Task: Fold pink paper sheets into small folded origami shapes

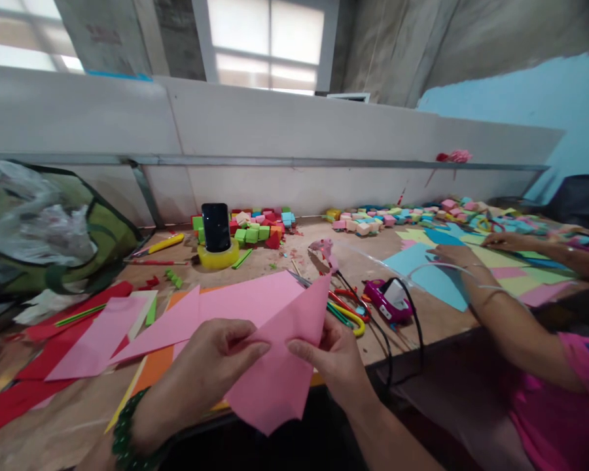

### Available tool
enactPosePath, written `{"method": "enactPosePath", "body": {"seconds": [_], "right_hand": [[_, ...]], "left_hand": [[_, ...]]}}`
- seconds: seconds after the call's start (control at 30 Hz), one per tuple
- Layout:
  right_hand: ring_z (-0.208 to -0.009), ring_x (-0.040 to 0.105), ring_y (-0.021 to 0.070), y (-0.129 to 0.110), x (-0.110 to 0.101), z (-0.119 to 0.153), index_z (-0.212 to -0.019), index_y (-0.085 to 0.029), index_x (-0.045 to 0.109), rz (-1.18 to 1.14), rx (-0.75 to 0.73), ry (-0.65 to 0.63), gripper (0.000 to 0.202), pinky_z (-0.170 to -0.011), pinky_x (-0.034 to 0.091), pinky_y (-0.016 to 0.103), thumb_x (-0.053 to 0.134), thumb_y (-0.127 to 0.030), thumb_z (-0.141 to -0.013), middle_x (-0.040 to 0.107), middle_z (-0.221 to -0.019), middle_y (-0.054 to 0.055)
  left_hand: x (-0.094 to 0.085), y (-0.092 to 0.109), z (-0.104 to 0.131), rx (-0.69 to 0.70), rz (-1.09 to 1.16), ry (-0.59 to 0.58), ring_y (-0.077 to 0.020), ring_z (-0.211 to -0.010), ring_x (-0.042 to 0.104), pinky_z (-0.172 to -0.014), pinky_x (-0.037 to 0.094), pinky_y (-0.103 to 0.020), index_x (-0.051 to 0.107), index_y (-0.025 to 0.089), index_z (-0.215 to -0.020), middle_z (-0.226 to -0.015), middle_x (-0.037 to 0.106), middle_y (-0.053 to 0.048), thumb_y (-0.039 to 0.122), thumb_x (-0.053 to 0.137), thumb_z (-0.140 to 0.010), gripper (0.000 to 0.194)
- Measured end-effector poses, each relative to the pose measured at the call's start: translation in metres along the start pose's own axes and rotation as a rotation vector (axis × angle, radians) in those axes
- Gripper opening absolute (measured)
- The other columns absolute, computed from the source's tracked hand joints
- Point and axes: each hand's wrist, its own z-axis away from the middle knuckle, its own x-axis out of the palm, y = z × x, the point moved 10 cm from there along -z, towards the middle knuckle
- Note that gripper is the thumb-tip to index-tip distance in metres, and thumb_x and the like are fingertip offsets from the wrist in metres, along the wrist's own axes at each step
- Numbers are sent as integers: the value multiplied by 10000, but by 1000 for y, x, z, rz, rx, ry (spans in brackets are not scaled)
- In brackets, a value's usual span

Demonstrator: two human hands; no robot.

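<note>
A pink sheet of paper (279,386), folded and pointed at its upper right, is held up over the table's front edge. My left hand (211,366) pinches its left side between thumb and fingers. On the right side my right hand (336,363) grips it, thumb in front and fingers behind. Just behind lies more pink paper (245,297) on the table. Scissors with red and yellow handles (356,317) rest beyond my right hand. A green bead bracelet circles my left wrist.
Red paper (53,350) lies at left, near a green bag (108,226). A phone (216,226) stands in a tape roll (218,256). Small folded paper pieces (363,221) line the back. A purple device with a cord (387,301) sits right of centre. A co-worker's hands (456,258) handle blue paper.
</note>
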Motion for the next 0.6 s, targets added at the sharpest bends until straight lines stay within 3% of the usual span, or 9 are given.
{"method": "enactPosePath", "body": {"seconds": [0.2,0.37,0.5,0.6], "right_hand": [[-684,618,124,1,-6,0,-933,-192,676,6,-17,49,367,-627,517,212,834,-223,-603,703,-800,-11],[-674,623,127,0,-15,-2,-891,-182,680,20,-46,103,339,-620,524,220,840,-228,-595,711,-793,-2],[-705,645,138,5,-27,-4,-919,-194,672,-8,-49,162,359,-643,537,235,838,-213,-602,724,-837,5],[-715,654,145,10,-29,-5,-926,-196,676,-3,-34,162,361,-646,542,240,837,-208,-604,729,-845,11]], "left_hand": [[0,-4,2,-11,125,-20,-100,-578,350,-513,259,-221,461,161,-617,-596,379,36,474,415,-889,417],[-4,2,2,-1,130,42,-96,-595,355,-528,283,-208,467,155,-610,-598,390,43,404,570,-821,342],[0,7,0,34,290,54,-100,-640,425,-565,332,-195,564,136,-694,-664,497,27,324,622,-786,217],[3,-1,-3,-2,401,70,-98,-621,422,-536,324,-193,588,125,-693,-643,490,22,370,640,-778,264]]}}
